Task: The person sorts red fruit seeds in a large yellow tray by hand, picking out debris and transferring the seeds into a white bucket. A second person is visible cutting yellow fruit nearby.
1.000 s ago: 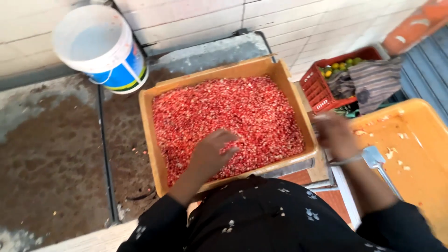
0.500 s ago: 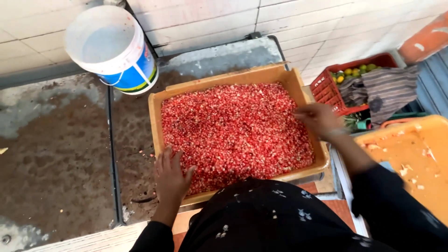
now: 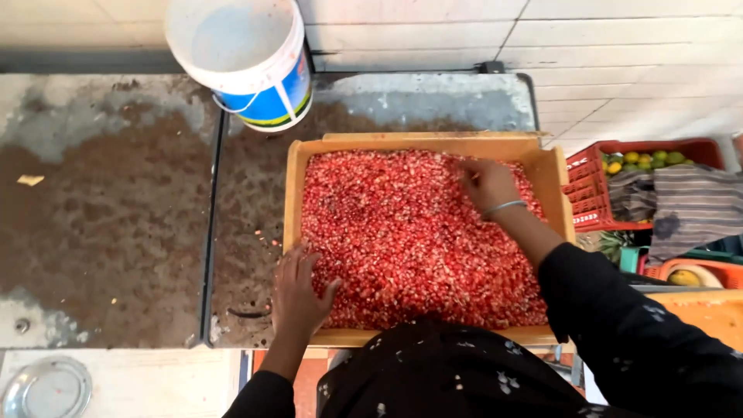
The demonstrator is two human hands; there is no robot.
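An orange-yellow tray [image 3: 292,193] full of red pomegranate seeds [image 3: 402,240] lies on a stained metal counter. My left hand [image 3: 298,290] rests flat on the tray's near left corner, fingers spread over the rim and the edge of the seeds. My right hand [image 3: 487,184], with a thin bangle at the wrist, reaches into the far right part of the tray, fingers curled down among the seeds. Whether it pinches any seeds is hidden. My dark dotted sleeves fill the bottom of the view.
A white and blue bucket [image 3: 244,58] stands behind the tray against the tiled wall. A red crate [image 3: 588,193] with limes and a striped cloth [image 3: 689,205] sits at right. Another orange tray [image 3: 708,310] lies lower right. A metal plate [image 3: 46,387] is at bottom left.
My left hand moved from the seeds to the tray's near left corner. My right hand came from beyond the tray's right edge in over the far right seeds.
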